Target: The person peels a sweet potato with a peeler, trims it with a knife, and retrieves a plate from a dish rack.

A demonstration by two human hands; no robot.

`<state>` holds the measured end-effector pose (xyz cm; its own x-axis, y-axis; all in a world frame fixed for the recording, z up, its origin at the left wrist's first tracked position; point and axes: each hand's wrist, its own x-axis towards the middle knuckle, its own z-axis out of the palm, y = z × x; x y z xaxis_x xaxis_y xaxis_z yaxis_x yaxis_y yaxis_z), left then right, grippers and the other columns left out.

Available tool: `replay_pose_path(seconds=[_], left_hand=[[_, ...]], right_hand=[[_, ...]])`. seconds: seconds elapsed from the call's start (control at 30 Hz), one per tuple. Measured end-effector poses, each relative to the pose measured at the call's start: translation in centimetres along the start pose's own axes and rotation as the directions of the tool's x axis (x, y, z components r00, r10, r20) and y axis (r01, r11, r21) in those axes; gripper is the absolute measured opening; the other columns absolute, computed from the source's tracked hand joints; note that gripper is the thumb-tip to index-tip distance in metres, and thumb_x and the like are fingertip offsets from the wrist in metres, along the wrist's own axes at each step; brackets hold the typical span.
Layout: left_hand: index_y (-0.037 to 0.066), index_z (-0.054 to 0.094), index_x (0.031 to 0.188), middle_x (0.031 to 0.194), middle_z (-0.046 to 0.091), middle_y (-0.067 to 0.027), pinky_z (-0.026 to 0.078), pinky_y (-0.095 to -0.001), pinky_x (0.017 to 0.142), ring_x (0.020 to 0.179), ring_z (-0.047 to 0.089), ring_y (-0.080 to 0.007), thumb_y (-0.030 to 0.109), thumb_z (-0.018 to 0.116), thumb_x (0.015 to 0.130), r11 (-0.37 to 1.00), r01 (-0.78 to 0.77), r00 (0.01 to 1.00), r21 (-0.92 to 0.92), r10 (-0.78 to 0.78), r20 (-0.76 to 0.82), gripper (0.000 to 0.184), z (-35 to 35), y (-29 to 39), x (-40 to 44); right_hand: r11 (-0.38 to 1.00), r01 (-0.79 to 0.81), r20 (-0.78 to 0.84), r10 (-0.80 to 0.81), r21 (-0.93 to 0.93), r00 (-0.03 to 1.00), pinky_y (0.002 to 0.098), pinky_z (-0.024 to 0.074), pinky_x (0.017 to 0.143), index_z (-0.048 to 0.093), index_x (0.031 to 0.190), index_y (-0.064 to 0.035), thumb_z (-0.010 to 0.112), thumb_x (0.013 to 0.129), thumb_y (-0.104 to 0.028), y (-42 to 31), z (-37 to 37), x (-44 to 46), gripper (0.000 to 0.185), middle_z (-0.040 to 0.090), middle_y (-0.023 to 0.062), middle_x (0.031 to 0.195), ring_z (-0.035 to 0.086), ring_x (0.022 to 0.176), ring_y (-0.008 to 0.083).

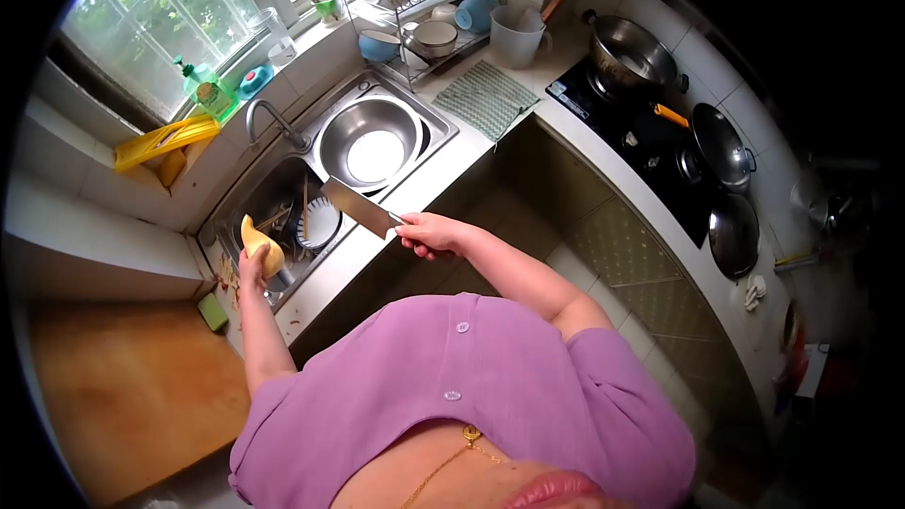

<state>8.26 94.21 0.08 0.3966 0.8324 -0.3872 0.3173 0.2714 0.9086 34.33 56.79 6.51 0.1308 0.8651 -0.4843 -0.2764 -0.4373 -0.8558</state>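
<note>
My left hand point(253, 266) is closed around a pale yellow vegetable point(264, 250), narrow at the top and wider below, held over the left sink basin. Its exact kind is not clear. In my right hand point(429, 234) is the handle of a cleaver point(358, 208), whose broad blade points left over the sink's front edge. Inside the left basin point(226, 217) are a striped bowl point(320, 222) and chopsticks point(305, 194), partly hidden. A large steel bowl point(370, 141) sits in the right basin, beneath and beyond the blade.
Scraps lie by the sink's left corner, near a green sponge point(213, 313). The faucet point(273, 123) arches behind the basins. A yellow grater point(166, 141) and green soap bottle point(209, 92) stand on the sill. At right are a dish rack point(424, 0), a pot point(630, 52) and the stove point(650, 165).
</note>
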Motion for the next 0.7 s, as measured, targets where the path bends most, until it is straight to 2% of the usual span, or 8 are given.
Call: replay_pose_path(seconds=[0.23,0.3,0.37,0.43,0.5,0.6,0.63,0.7], left_hand=[[0.008,0.047,0.123,0.109,0.058,-0.0068,0.052,-0.0349,0.082,0.097,0.060,-0.0202,0.018,0.076,0.076,0.914,-0.234,0.934,-0.331,0.307,0.185,0.057,-1.0,5.8,-4.9],[0.009,0.047,0.124,0.111,0.058,-0.0089,0.051,-0.0370,0.084,0.099,0.060,-0.0247,0.017,0.076,0.073,0.956,-0.266,0.963,0.123,0.258,0.075,0.060,-1.9,4.7,-1.5],[0.010,0.046,0.127,0.114,0.059,-0.0120,0.050,-0.0399,0.086,0.100,0.060,-0.0307,0.016,0.078,0.067,0.011,-0.151,0.891,0.988,0.435,0.131,0.068,1.8,6.7,-6.2],[0.009,0.043,0.128,0.115,0.059,-0.0124,0.049,-0.0385,0.089,0.100,0.060,-0.0303,0.012,0.080,0.062,0.281,-0.314,0.814,0.907,0.571,0.105,0.076,-1.5,2.7,-0.9],[0.006,0.046,0.124,0.112,0.059,-0.0099,0.049,-0.0352,0.087,0.100,0.059,-0.0240,0.011,0.080,0.064,0.892,-0.303,0.943,0.335,0.332,-0.034,0.070,-0.9,2.7,-1.7],[0.005,0.048,0.121,0.105,0.061,-0.0079,0.053,-0.0357,0.080,0.093,0.062,-0.0227,0.015,0.079,0.071,0.952,-0.241,0.963,-0.187,0.259,0.077,0.060,-0.1,2.6,-3.5],[0.006,0.049,0.120,0.104,0.061,-0.0080,0.055,-0.0377,0.078,0.091,0.064,-0.0239,0.017,0.079,0.072,0.941,-0.130,0.985,-0.311,0.158,0.068,0.058,1.0,2.4,-4.1],[0.006,0.051,0.118,0.104,0.062,-0.0093,0.056,-0.0449,0.073,0.088,0.065,-0.0269,0.024,0.078,0.073,0.947,0.047,0.994,-0.317,-0.013,0.109,0.055,2.9,-0.3,-2.3]], right_hand=[[0.981,0.185,0.096,-0.190,0.058,0.977,0.0214,0.0387,0.045,0.047,0.100,-0.0100,0.048,0.096,-0.028,-4.6,-1.4,-4.3,0.019,0.050,-0.0027,0.076,0.044,0.054,0.0045],[0.949,0.150,0.187,-0.206,0.277,0.960,0.0277,0.0454,0.049,0.049,0.106,-0.0080,0.052,0.094,-0.029,-2.5,-3.6,-2.2,0.024,0.058,0.0028,0.083,0.054,0.059,0.0112],[0.670,0.084,-0.232,-0.369,-0.738,0.900,0.0404,0.0515,0.068,0.052,0.111,-0.0034,0.053,0.092,-0.027,0.4,-3.6,1.0,0.031,0.064,0.0162,0.100,0.064,0.080,0.0296],[0.701,0.038,-0.312,-0.364,-0.712,0.878,0.0441,0.0458,0.088,0.053,0.115,-0.0006,0.051,0.091,-0.026,1.7,-4.3,0.4,0.035,0.060,0.0237,0.112,0.059,0.101,0.0399],[0.726,0.118,-0.323,-0.437,-0.677,0.839,0.0402,0.0511,0.071,0.053,0.110,-0.0028,0.051,0.092,-0.027,1.8,-5.0,-1.4,0.030,0.064,0.0161,0.098,0.064,0.082,0.0299],[0.986,0.147,-0.128,-0.136,0.077,0.982,0.0200,0.0359,0.043,0.050,0.098,-0.0097,0.050,0.095,-0.033,-1.6,-5.6,-6.4,0.023,0.043,-0.0037,0.073,0.038,0.052,0.0028],[0.982,0.129,-0.048,-0.124,0.137,0.991,0.0304,0.0471,0.051,0.051,0.106,-0.0063,0.052,0.093,-0.031,-0.1,-7.5,-5.7,0.028,0.057,0.0046,0.081,0.056,0.060,0.0151],[0.677,0.023,-0.364,-0.424,-0.736,0.829,0.0419,0.0519,0.070,0.049,0.119,-0.0048,0.054,0.091,-0.029,3.5,-8.2,-3.1,0.037,0.065,0.0163,0.097,0.064,0.081,0.0326]])
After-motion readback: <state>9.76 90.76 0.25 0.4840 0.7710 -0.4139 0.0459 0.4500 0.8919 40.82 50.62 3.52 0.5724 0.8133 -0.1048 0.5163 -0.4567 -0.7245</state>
